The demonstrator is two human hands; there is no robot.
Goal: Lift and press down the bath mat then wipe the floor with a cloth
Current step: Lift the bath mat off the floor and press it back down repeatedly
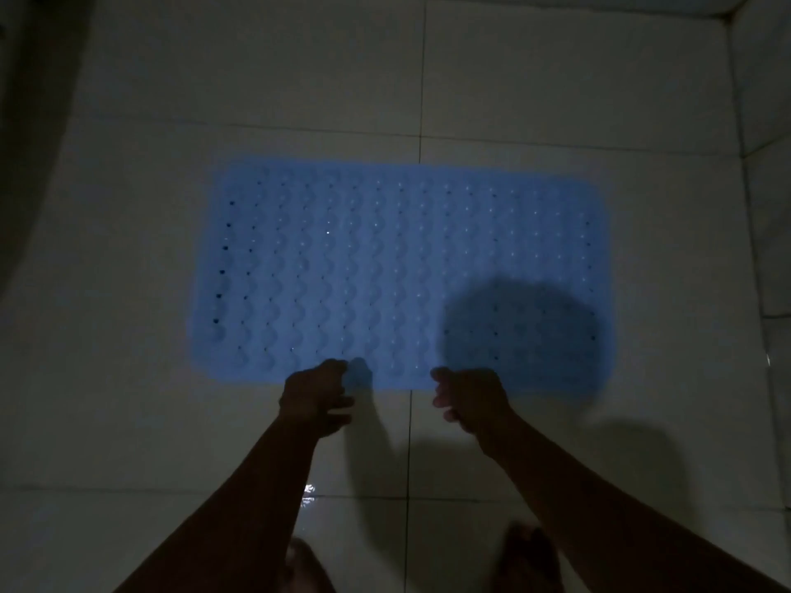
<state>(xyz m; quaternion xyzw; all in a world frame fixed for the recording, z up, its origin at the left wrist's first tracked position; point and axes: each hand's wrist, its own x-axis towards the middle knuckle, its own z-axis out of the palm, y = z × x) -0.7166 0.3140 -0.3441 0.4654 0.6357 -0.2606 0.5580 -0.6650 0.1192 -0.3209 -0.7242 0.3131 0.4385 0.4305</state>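
A light blue bath mat (398,267) with rows of small holes lies flat on the white tiled floor (171,421). Both of my hands are at its near long edge. My left hand (316,395) has its fingers curled, with the thumb side over the mat's edge, and appears to pinch it. My right hand (466,400) is curled the same way at the edge a little to the right. The dim light hides the exact grip. No cloth is in view.
A round shadow (518,331) covers the mat's near right part. Tiled walls (766,122) rise at the right and far side, and a dark edge (25,122) stands at the left. My feet (530,558) are at the bottom. A wet glint (309,494) shows on the floor.
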